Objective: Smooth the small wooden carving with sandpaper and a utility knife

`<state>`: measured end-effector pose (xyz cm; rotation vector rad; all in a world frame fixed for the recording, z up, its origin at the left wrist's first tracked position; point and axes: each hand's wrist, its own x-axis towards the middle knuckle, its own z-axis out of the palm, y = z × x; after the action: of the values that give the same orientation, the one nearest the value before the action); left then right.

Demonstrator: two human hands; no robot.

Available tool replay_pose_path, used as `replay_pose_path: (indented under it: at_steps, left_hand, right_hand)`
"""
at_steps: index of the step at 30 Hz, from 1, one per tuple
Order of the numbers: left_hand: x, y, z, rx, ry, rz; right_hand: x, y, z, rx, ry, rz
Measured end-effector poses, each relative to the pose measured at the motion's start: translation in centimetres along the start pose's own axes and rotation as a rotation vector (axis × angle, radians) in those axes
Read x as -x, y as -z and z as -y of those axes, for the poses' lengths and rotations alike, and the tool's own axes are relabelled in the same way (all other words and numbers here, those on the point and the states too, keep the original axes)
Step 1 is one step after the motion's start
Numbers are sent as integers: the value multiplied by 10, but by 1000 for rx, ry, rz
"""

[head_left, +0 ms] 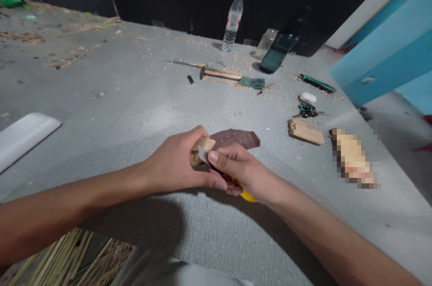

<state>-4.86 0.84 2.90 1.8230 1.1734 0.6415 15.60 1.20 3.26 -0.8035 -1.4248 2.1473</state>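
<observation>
Near the middle of the head view, my left hand (178,157) is closed around a small piece of pale wood (208,143), mostly hidden by the fingers. My right hand (236,166) grips a utility knife (203,154); its short grey blade lies against the wood, and a yellow handle end (249,195) shows below the palm. Both hands are close together, with the left thumb under the right fingers. Just behind them, a dark reddish-brown sheet that looks like sandpaper (248,138) lies flat on the grey table (135,92).
Further back are a hammer (222,74), a water bottle (232,22), a dark glass bottle (280,49) and a glass jar (265,43). To the right lie keys (306,110), a wood block (306,132) and a green-black cutter (317,83). Bamboo sticks (64,259) sit lower left.
</observation>
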Motion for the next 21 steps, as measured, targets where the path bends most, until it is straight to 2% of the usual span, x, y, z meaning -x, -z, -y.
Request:
replay_pose_path:
  at_steps: [4, 7, 12, 15, 18, 21]
  left_hand:
    - [1, -1, -2, -116, -52, -28]
    - [1, 0, -2, -201, -54, -67]
    - [0, 0, -2, -315, 35, -63]
    - [1, -6, -2, -346, 49, -50]
    - [1, -9, -2, -298, 24, -40]
    - [-1, -2, 0, -144, 41, -59]
  right_hand:
    - [2, 2, 2, -90, -75, 82]
    - [2, 1, 2, -147, -73, 72]
    - [-1, -3, -7, -77, -16, -92]
    - [-5, -2, -11, -62, 56, -266]
    - [-6, -1, -8, -96, 97, -412]
    - [-6, -1, -3, -109, 126, -445]
